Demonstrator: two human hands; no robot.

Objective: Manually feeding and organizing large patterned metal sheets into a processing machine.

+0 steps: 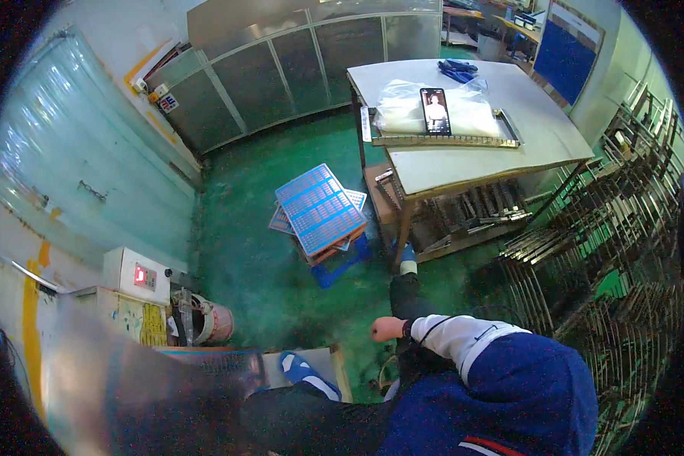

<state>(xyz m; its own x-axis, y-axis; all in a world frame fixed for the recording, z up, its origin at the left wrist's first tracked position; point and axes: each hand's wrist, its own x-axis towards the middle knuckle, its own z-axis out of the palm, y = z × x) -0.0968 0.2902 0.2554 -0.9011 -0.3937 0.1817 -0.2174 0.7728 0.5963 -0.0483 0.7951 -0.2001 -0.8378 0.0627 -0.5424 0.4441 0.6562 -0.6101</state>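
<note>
My right hand (pixel 388 329) rests by my dark trouser leg (pixel 405 295), its fingers curled closed, and nothing shows in them. A dark band circles the wrist below the white sleeve (pixel 463 338). My left hand is out of sight. A blurred brown, metallic-looking surface (pixel 159 403) fills the lower left, close to me. My feet are in blue-and-white slippers: one slipper (pixel 308 372) is on a pale board (pixel 323 362), the other foot (pixel 408 258) reaches toward the table's near leg.
A white-topped table (pixel 494 163) bears a propped phone (pixel 435 112), clear plastic bags (pixel 399 106) and a metal frame (pixel 509 128). Stacked blue crates (pixel 319 209) stand on the green floor. Metal racks (pixel 623 228) line the right. At left are a control box (pixel 137 275) and a bucket (pixel 214 322).
</note>
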